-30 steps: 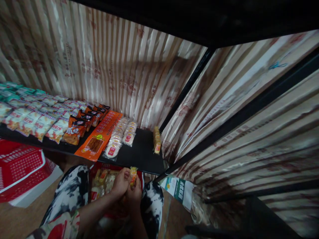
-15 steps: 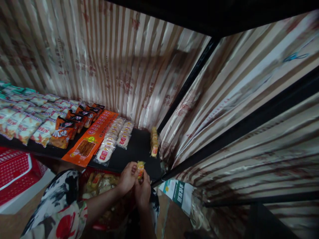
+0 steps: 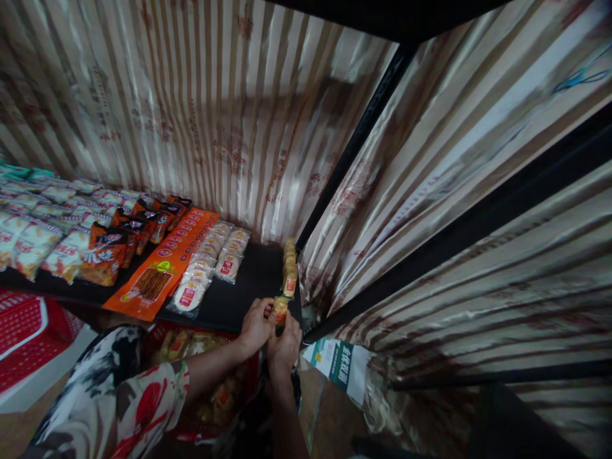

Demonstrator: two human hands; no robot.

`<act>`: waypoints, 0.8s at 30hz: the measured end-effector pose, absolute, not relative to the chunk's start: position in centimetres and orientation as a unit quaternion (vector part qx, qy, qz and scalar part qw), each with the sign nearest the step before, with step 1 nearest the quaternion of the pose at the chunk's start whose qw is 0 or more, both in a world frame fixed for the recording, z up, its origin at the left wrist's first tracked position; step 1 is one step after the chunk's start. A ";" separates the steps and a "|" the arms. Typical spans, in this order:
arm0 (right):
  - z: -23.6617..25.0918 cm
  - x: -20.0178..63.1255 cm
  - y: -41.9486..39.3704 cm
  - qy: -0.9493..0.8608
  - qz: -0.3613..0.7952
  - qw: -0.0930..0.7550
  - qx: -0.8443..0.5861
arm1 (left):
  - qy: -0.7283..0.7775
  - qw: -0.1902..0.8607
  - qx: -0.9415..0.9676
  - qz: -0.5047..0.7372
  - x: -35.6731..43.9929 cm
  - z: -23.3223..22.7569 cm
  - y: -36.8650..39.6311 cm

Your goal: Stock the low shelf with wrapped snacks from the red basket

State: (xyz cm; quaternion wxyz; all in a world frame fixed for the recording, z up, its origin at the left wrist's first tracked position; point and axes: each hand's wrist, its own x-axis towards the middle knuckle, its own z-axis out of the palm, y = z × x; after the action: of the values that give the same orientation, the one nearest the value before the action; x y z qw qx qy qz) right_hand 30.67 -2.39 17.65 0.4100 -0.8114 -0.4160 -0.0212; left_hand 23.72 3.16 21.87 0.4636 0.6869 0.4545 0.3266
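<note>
My left hand (image 3: 255, 325) and my right hand (image 3: 285, 345) together hold a small yellow snack packet (image 3: 281, 308) at the front edge of a black shelf (image 3: 258, 280). The packet sits just in front of a row of the same yellow packets (image 3: 289, 268) lined up along the shelf's right end. Below my arms a red basket (image 3: 201, 357) holds more packets.
Left of the gap lie white packets (image 3: 210, 268), a long orange bag (image 3: 162, 268), dark orange bags (image 3: 124, 239) and several white and red bags (image 3: 29, 236). Striped foil lines the back and right walls. A red crate (image 3: 23, 331) and a green-white carton (image 3: 339, 363) stand on the floor.
Both hands have moved up and to the right with the yellow packet, from over the basket to the shelf's front edge by the yellow row. The view has shifted along with them.
</note>
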 end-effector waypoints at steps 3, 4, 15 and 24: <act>17.7 31.0 -2.1 -0.372 0.026 0.411 -0.832 | 0.436 0.491 0.683 0.320 24.3 21.6 3.4; 17.7 31.1 -2.0 -0.363 0.039 0.415 -0.834 | 0.431 0.503 0.678 0.317 24.5 21.4 3.5; 16.8 32.1 -0.7 -0.356 0.062 0.502 -0.786 | 0.419 0.605 0.594 0.326 26.1 21.7 4.0; 16.8 33.3 0.4 -0.366 0.042 0.486 -0.792 | 0.435 0.646 0.546 0.309 27.2 22.9 4.4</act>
State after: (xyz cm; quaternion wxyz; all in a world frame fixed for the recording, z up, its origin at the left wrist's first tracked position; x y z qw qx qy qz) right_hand 33.33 0.42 16.76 0.4863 -0.7923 -0.3660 0.0424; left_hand 27.20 4.41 22.85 0.6463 0.5459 0.4349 0.3085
